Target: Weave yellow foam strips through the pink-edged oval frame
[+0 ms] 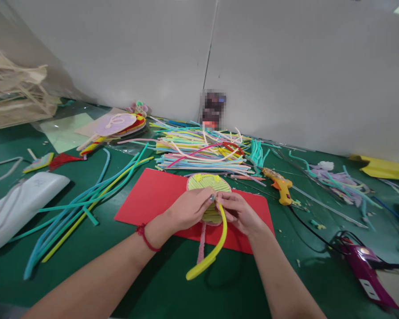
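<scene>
A round fan-shaped piece [210,180] with yellow-green stripes, yellow trim and a pink edge lies on a red sheet [153,195]. Its pink fuzzy handle [201,243] points toward me. My left hand [194,206] rests over the disc with its fingers together, the fingertips meeting the upper end of a yellow pipe cleaner [223,235]. My right hand [237,210] pinches that same end from the right. From there the pipe cleaner curves down toward me, its lower end free. Both hands cover much of the disc's middle.
Many coloured pipe cleaners [202,164] lie behind the sheet. Blue and green ones [96,199] lie left, near a white device [29,204]. On the right are a yellow glue gun [281,186] with a cord and a purple power strip [364,270]. Finished-looking fans [116,125] lie back left.
</scene>
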The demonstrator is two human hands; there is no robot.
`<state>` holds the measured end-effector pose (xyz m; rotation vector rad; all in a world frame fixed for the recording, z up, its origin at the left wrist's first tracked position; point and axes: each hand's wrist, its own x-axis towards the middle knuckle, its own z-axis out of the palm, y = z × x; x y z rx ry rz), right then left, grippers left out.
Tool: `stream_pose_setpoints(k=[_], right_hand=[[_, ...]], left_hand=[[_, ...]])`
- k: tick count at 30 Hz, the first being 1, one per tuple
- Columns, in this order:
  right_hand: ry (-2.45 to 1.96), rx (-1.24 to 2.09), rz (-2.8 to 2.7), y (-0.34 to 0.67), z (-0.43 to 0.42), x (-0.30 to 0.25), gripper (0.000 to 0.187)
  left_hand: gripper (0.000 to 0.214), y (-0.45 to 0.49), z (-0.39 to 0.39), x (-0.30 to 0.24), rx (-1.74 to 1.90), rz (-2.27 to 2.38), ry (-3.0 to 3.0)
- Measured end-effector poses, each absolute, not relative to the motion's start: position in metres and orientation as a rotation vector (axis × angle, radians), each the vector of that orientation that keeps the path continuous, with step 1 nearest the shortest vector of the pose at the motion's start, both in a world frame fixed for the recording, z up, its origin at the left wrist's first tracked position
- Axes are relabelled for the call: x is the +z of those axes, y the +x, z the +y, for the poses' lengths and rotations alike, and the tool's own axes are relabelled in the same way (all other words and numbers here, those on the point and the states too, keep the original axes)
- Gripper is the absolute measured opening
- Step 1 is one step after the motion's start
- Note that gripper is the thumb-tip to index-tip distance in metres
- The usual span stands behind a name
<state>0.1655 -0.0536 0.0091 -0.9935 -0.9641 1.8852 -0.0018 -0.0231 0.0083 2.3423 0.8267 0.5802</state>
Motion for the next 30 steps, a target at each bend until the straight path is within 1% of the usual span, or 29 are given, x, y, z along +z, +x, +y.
stream_pose_setpoints(k=[4, 8, 14, 30], right_hand=[[-1.024, 1.879, -0.963, 0.165, -0.0541, 0.0102, 0.025], [-1.097, 1.833, -0.96, 0.1649, -0.0547, 0.0118, 0.02], [-1.073, 1.848, -1.042, 0.1651, -0.055, 0.0159, 0.023], [-1.055, 1.901, -1.031, 0.1638, -0.0552, 0.0124, 0.025]], left_hand=[[0.029, -0.0016, -0.023, 0.0095, 0.599, 0.845, 2.335], [0.028, -0.0008, -0.0231, 0.011, 0.599, 0.86, 2.29], [0.026, -0.0006, -0.023, 0.0093, 0.598, 0.908, 2.288], [0.031, 0.0026, -0.0243, 0.0085, 0.549, 1.037, 2.369]])
